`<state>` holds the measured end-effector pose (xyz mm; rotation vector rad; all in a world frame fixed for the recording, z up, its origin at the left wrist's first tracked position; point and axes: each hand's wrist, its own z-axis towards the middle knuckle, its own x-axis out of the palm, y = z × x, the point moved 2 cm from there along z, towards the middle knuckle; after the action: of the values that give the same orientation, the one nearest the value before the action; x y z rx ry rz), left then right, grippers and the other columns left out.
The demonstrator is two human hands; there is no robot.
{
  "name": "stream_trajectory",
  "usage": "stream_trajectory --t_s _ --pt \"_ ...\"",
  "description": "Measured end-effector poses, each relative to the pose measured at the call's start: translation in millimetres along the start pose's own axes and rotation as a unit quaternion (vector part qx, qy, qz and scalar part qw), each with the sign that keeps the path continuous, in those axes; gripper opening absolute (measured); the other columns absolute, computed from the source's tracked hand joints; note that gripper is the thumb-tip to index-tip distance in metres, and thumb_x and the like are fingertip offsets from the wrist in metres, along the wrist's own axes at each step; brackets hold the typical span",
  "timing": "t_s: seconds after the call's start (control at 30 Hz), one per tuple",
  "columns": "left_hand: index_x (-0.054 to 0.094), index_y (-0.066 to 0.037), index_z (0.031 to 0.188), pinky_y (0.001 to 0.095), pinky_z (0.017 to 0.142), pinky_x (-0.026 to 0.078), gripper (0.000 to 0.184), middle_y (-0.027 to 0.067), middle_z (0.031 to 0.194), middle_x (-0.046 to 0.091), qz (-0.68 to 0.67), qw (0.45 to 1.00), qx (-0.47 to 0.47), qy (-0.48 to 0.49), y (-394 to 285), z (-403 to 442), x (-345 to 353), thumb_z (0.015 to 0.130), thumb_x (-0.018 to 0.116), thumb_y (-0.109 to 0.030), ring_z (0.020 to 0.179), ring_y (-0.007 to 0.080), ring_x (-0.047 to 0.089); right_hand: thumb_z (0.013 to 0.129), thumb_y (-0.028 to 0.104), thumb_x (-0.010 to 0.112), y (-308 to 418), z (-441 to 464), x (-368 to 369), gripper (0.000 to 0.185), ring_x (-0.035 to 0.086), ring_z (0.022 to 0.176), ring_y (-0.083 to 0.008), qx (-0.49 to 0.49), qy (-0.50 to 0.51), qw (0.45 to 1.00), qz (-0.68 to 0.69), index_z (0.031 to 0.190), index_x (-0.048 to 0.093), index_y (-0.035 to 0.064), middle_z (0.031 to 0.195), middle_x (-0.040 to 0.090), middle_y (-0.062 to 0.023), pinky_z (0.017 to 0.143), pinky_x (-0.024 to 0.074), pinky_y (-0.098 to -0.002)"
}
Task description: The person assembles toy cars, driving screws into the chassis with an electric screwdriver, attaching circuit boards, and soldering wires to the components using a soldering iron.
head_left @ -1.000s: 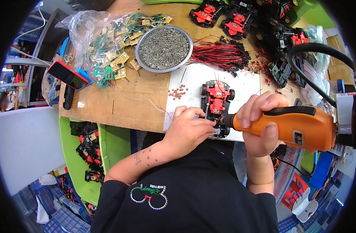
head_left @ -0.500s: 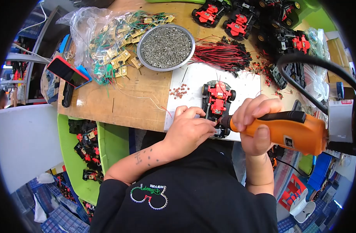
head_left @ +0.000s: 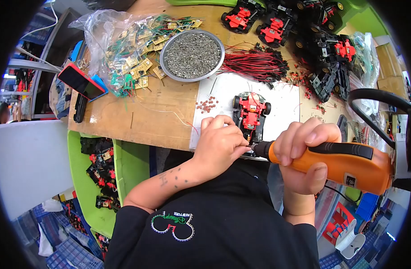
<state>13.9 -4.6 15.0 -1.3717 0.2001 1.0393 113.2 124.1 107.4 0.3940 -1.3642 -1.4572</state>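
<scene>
My right hand (head_left: 304, 154) is wrapped around an orange electric screwdriver (head_left: 344, 161), held almost level with its bit pointing left. At the bit's tip, the thumb and fingertips of my left hand (head_left: 221, 145) are pinched together; whatever lies between them is too small to make out. Just beyond both hands, a toy car chassis (head_left: 251, 114) with red plastic parts and black wheels lies on a white sheet (head_left: 281, 101). Its near end is partly hidden by my left fingers and the screwdriver's nose.
A metal bowl of small screws (head_left: 192, 56) stands behind, beside red and black wires (head_left: 255, 65) and circuit boards (head_left: 140, 69). Small brown discs (head_left: 207, 105) lie left of the chassis. More car chassis (head_left: 277, 27) sit at the back right. A green bin (head_left: 125, 170) is at lower left.
The screwdriver has shifted right and slightly towards me, its nose drawn back from the chassis. My left fingertips have moved off the chassis to a pinch at the bit's tip.
</scene>
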Motion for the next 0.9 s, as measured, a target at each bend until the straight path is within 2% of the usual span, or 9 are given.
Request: stream_trajectory --t_s 0.33,0.4,0.6,0.83,0.9 --pt "0.074 -0.014 0.082 0.0394 0.088 0.037 0.019 -0.0042 0.087 0.069 0.007 1.0 0.006 0.002 3 0 1 0.065 0.084 -0.016 0.1 0.0214 0.059 0.084 0.042 0.079 -4 0 0 0.05 0.055 0.069 -0.0157 0.009 -0.001 1.0 -0.006 0.104 0.049 0.0072 0.082 0.052 -0.0046 0.064 0.0476 -0.032" --pt "0.073 -0.012 0.084 0.0408 0.09 0.034 0.024 -0.0037 0.087 0.068 -0.021 0.999 -0.029 0.018 8 -1 4 0.066 0.085 -0.024 0.101 0.0209 0.056 0.085 0.042 0.079 -5 -1 -1 0.05 0.055 0.068 -0.0155 0.007 -0.006 1.0 -0.014 0.104 0.048 0.0073 0.082 0.052 -0.0046 0.064 0.0476 -0.0317" --pt "0.072 -0.012 0.095 0.0386 0.09 0.037 0.043 -0.0012 0.09 0.068 0.001 0.999 -0.039 0.019 5 0 0 0.06 0.089 -0.03 0.102 0.0204 0.058 0.087 0.04 0.076 -14 -2 -6 0.046 0.054 0.067 -0.0142 -0.009 -0.021 0.999 -0.037 0.103 0.047 0.0076 0.082 0.052 -0.0046 0.064 0.0482 -0.0303" --pt "0.072 -0.013 0.094 0.0388 0.091 0.036 0.042 -0.0014 0.09 0.067 -0.005 0.999 -0.039 0.014 8 -2 2 0.061 0.088 -0.033 0.102 0.0205 0.058 0.091 0.033 0.073 -24 -2 -8 0.038 0.053 0.066 -0.0137 -0.011 0.013 0.998 -0.055 0.102 0.046 0.0089 0.081 0.052 -0.0043 0.063 0.0483 -0.0297" --pt "0.071 -0.014 0.093 0.0418 0.092 0.034 0.041 -0.0014 0.09 0.068 -0.02 0.999 -0.041 0.016 9 -1 4 0.06 0.088 -0.031 0.103 0.0217 0.057 0.091 0.033 0.073 -25 -1 -8 0.038 0.053 0.066 -0.0137 -0.006 0.026 0.998 -0.052 0.102 0.046 0.009 0.08 0.052 -0.0043 0.063 0.0483 -0.0296"
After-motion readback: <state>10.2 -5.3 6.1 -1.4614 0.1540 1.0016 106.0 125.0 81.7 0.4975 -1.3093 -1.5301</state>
